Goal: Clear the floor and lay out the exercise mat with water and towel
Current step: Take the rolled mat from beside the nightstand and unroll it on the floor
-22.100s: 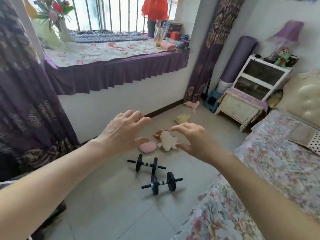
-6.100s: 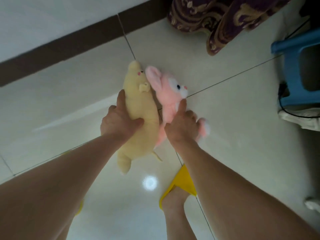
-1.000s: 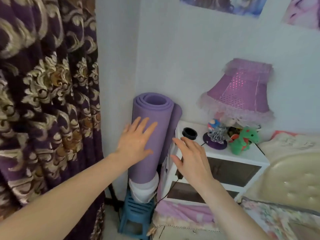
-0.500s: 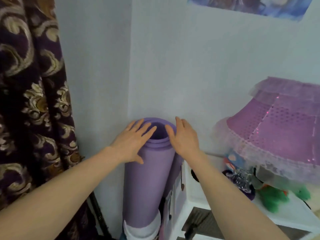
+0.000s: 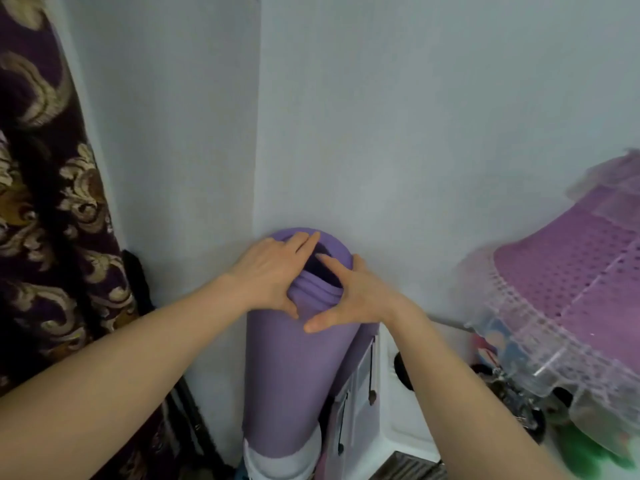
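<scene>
The rolled purple exercise mat (image 5: pixel 291 382) stands upright in the room's corner, its open top end facing me. My left hand (image 5: pixel 270 275) clasps the left side of the mat's top rim, fingers reaching over the edge. My right hand (image 5: pixel 353 292) clasps the right side of the rim, with its index finger inside the roll's hollow and the thumb pressed on the front. A white band wraps the mat's lower end. No water or towel is in view.
A purple patterned curtain (image 5: pixel 45 220) hangs at the left. A white bedside cabinet (image 5: pixel 405 431) stands right against the mat, carrying a purple lace-trimmed lamp (image 5: pixel 571 299) and small trinkets. Walls close in behind the mat.
I have come closer and now look down on the mat's top. Both hands have slid from resting on the rim to gripping it, the right index finger now inside the roll.
</scene>
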